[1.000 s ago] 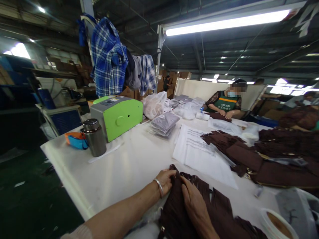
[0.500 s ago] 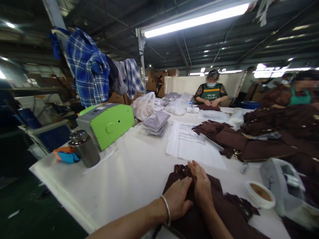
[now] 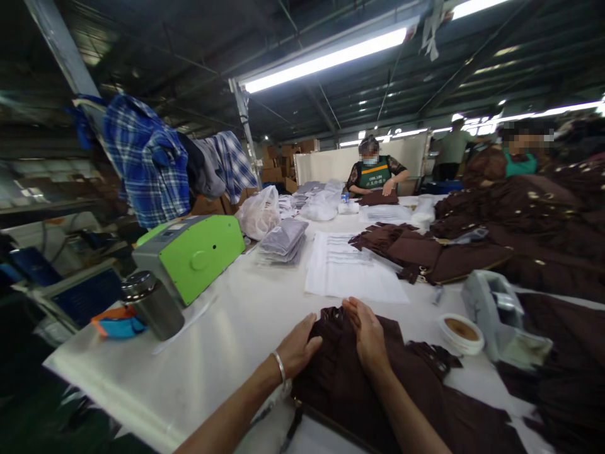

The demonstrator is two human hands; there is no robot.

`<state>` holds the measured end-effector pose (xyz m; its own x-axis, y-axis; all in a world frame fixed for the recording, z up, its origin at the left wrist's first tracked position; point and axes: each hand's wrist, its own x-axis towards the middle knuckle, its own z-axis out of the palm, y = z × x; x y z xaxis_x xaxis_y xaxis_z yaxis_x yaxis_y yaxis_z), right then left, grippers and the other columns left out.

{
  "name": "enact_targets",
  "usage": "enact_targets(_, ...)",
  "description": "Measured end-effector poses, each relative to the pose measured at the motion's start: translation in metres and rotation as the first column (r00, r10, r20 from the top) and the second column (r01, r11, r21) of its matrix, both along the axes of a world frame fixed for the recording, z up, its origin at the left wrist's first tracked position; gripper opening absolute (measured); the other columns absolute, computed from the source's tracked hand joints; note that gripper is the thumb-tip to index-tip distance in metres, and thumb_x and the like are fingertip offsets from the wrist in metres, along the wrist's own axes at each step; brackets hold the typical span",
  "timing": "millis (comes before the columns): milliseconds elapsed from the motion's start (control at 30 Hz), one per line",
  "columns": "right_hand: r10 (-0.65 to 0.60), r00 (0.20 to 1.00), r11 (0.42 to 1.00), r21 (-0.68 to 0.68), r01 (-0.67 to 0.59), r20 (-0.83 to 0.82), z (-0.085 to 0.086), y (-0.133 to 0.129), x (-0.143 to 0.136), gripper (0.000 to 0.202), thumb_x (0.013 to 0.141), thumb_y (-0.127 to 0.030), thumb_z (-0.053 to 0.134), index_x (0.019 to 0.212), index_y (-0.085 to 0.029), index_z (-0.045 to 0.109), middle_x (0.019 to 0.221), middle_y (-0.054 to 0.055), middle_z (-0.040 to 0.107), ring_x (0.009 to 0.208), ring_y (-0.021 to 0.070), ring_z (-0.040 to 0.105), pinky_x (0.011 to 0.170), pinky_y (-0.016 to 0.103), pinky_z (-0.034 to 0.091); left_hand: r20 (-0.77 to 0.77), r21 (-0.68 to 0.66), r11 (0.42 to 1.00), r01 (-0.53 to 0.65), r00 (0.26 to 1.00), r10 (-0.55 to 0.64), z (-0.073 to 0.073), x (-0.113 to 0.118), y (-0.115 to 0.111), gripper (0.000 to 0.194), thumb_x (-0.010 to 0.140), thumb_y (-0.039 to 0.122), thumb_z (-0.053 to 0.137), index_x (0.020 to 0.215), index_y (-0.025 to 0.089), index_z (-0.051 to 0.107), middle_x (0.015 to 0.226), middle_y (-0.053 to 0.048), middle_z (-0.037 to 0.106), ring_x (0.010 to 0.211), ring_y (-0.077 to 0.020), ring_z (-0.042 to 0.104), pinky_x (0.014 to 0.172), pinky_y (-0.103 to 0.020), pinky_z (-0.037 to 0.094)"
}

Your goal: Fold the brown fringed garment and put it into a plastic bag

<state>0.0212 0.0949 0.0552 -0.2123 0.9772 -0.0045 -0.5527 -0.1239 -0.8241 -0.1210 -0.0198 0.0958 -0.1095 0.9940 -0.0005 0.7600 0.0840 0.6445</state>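
Observation:
A dark brown garment lies spread on the white table in front of me, its gathered edge at the top. My left hand, with a silver bracelet at the wrist, is at the garment's left edge, fingers stretched forward and thumb apart. On top of the cloth rests my right hand, its fingers extended and lying on the garment near the gathered edge. Neither hand grips anything. Just beyond them lies a white plastic sheet with printed lines.
On the left stand a green machine, a steel flask and an orange-blue item. Grey packets lie behind. At right are a round tub, a tape dispenser and piled brown garments. Co-workers sit beyond.
My left hand has moved left, off the middle of the garment to its edge, and the hands are farther apart. The camera view has shifted to the right.

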Motion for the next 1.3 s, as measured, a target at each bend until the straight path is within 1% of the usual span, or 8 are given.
enact_targets(167,0.007,1.0,1.0,0.01,-0.007,-0.007,0.002,-0.001,0.0,0.051,0.073,-0.06,0.066,0.101,-0.017,0.064,0.103,0.01,0.073,0.11,0.0257,0.064,0.106,0.04,0.042,-0.058,-0.086,0.99,0.107,0.992,-0.113,-0.019,0.036,-0.006,0.083,0.082,0.034,0.058,0.149,0.002,0.02,0.157,-0.021,0.01,0.146,-0.0331,0.006,0.118,-0.054,0.008)
enact_targets(367,0.017,1.0,1.0,-0.005,-0.017,-0.003,0.023,0.002,0.013,0.051,0.07,-0.062,0.067,0.091,-0.015,0.065,0.091,0.013,0.075,0.097,0.0274,0.07,0.097,0.044,0.049,0.031,0.017,0.938,0.345,0.938,-0.346,0.012,0.065,-0.016,0.068,0.09,0.032,0.049,0.15,0.013,0.022,0.158,-0.014,0.016,0.146,-0.0245,0.015,0.12,-0.047,0.016)
enact_targets(500,0.0,0.999,1.0,0.026,-0.001,0.042,0.053,0.002,0.079,0.046,0.068,-0.052,0.076,0.091,-0.014,0.068,0.087,0.011,0.075,0.085,0.0247,0.072,0.087,0.04,0.054,-0.216,0.07,0.865,0.497,0.854,-0.473,0.012,0.083,-0.02,0.085,0.083,0.036,0.064,0.151,0.016,0.018,0.159,-0.014,0.013,0.145,-0.0295,0.013,0.119,-0.051,0.018)
enact_targets(633,-0.09,0.989,0.996,-0.005,0.091,0.116,0.069,-0.023,0.169,0.044,0.062,-0.048,0.082,0.087,-0.014,0.07,0.081,0.01,0.075,0.073,0.0213,0.071,0.076,0.036,0.056,-0.429,-0.011,0.687,0.727,0.617,-0.66,-0.027,0.126,-0.018,0.08,0.087,0.032,0.056,0.15,0.004,0.016,0.155,-0.023,0.016,0.144,-0.0361,0.015,0.117,-0.055,0.02)
enact_targets(800,-0.014,0.981,0.964,-0.258,0.064,0.192,0.033,-0.088,0.235,0.048,0.058,-0.05,0.084,0.084,-0.012,0.073,0.084,0.017,0.075,0.076,0.027,0.072,0.072,0.038,0.057,-0.605,0.006,0.755,0.655,0.604,-0.519,-0.056,0.156,-0.008,0.048,0.094,0.01,0.033,0.14,-0.003,0.037,0.143,-0.03,0.038,0.135,-0.0402,0.033,0.109,-0.054,0.038)
enact_targets(933,0.258,0.965,0.832,-0.52,-0.193,0.055,-0.013,-0.137,0.23,0.056,0.058,-0.061,0.081,0.086,-0.012,0.074,0.092,0.02,0.074,0.087,0.0306,0.072,0.08,0.039,0.056,-0.636,0.052,0.735,0.676,0.59,-0.498,-0.039,0.14,-0.005,0.051,0.09,0.004,0.033,0.14,0.002,0.039,0.141,-0.023,0.046,0.132,-0.0329,0.043,0.109,-0.045,0.041)
enact_targets(1067,0.299,0.926,0.806,-0.458,-0.375,-0.231,-0.032,-0.147,0.197,0.076,0.05,-0.078,0.074,0.096,-0.017,0.074,0.113,0.018,0.07,0.114,0.0316,0.062,0.102,0.042,0.046,-0.607,0.136,0.736,0.664,0.643,-0.467,-0.017,0.121,-0.005,0.067,0.077,0.0,0.036,0.143,0.006,0.033,0.143,-0.017,0.046,0.134,-0.024,0.043,0.11,-0.039,0.04)
enact_targets(1300,-0.092,0.976,0.978,-0.205,0.05,-0.199,-0.011,-0.091,0.156,0.053,0.081,-0.066,0.055,0.098,-0.019,0.074,0.105,0.013,0.074,0.115,0.0306,0.061,0.091,0.051,0.051,-0.625,0.108,0.7,0.706,0.595,-0.505,-0.034,0.115,-0.009,0.079,0.069,-0.003,0.035,0.147,0.008,0.026,0.148,-0.015,0.041,0.139,-0.0227,0.034,0.112,-0.041,0.037)
